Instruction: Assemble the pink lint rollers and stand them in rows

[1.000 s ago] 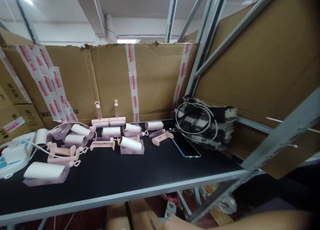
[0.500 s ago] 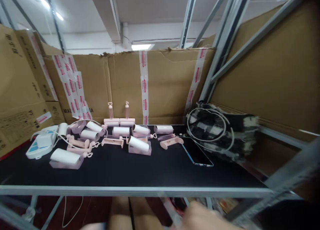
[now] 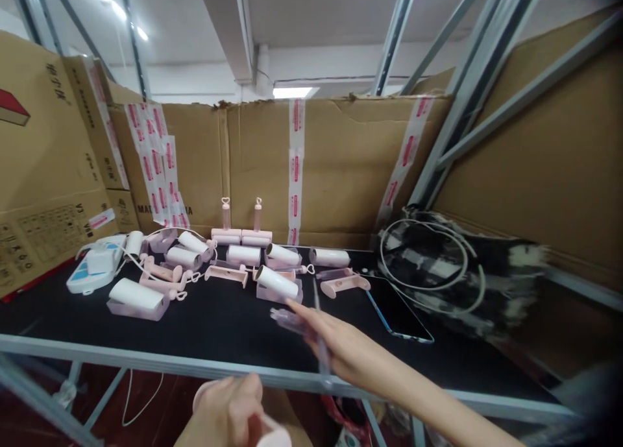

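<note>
translucent part (image 3: 288, 320): gripped in right hand (image 3: 331, 340), extended forward, left of phone (image 3: 399, 309); pale pink piece (image 3: 275, 436): held in curled left hand (image 3: 228, 409), farther left of phone.

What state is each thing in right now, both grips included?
Left grip: closed around a pale pink piece.
Right grip: closed on clear plastic, blurred.
Phone: lying flat, screen dark.
White cable: looped.
Two heart-topped handles: upright.
Frontmost middle white roll: tilted, resting on a tray.
Pink bracket beside the phone: no roll fitted.
Back cardboard: upright, taped.
</note>
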Available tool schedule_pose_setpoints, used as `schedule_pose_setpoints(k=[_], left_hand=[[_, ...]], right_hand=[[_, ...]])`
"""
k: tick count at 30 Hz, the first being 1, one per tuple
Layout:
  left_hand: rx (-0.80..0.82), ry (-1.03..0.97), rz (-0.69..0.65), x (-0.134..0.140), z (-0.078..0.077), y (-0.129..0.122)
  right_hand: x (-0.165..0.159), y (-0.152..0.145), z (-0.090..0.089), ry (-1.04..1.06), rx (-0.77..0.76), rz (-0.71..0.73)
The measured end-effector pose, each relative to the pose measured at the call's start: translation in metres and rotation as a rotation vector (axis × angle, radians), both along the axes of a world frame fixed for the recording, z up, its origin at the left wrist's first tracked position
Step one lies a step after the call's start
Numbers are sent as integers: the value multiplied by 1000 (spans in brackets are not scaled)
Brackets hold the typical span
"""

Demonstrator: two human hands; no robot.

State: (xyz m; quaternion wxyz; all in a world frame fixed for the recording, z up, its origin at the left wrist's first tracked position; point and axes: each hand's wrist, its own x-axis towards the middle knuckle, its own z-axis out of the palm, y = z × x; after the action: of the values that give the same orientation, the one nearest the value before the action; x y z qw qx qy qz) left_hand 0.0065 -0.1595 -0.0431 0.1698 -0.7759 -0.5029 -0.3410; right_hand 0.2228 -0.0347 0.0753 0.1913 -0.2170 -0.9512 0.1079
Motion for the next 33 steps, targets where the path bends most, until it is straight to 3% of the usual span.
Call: schedule_pose_setpoints(k=[3, 6, 10, 15, 20, 25, 29, 33], left_hand=[[-110, 72, -84, 6, 50, 21], [-136, 233, -117, 5, 69, 39], [-145, 377, -87, -6, 54, 69], [-78, 259, -26, -6, 34, 98], [-95, 285, 21, 2, 44, 121], [-143, 317, -22, 9, 49, 148], [-146, 293, -32, 15, 41, 163], [-156, 267, -79, 19, 36, 178]], right_hand=[[-25, 26, -22, -4, 90, -16], [-38, 49, -33, -7, 253, -9], [-37, 70, -38, -18, 404, 8], [-11, 83, -36, 80, 399, -31], [12, 115, -12, 189, 228, -190], [-3, 181, 11, 94, 113, -220], [-26, 220, 12, -19, 109, -153], [-30, 234, 6, -113, 108, -129]])
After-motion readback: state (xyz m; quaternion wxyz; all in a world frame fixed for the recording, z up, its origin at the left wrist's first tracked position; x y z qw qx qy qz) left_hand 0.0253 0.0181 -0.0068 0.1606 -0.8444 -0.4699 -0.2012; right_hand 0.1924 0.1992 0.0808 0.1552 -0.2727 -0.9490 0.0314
